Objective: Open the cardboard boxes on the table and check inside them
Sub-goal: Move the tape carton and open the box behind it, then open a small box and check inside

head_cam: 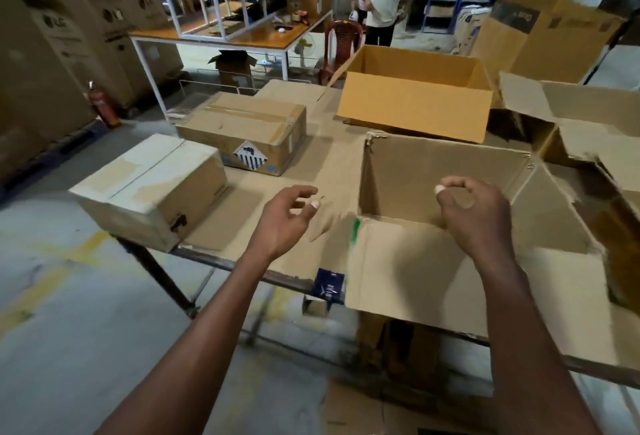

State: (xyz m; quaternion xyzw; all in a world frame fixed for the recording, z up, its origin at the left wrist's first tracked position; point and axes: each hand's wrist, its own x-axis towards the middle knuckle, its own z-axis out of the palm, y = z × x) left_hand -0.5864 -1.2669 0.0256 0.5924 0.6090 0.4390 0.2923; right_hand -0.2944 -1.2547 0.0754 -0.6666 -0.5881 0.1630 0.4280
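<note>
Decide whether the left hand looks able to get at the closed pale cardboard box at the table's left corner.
Probably yes: the left hand hovers empty above bare table, and nothing lies between it and the closed pale cardboard box.

— How are the arms placed?

— Both forearms are bare and reach forward from the bottom edge, the left from the lower left, the right from the lower right, rising towards the middle.

— And the left hand [287, 218]?

— It is up in the air, seen from the back, wrist slightly bent. The fingers are loosely curled and spread a little, with the thumb apart from them. It holds nothing.

— The right hand [472, 214]?

— Held about level with the left, well apart from it, also seen from the back. Its fingers curl inward and the thumb tip lies close to the forefinger. Nothing shows between them, though motion blur softens the fingertips.
</note>
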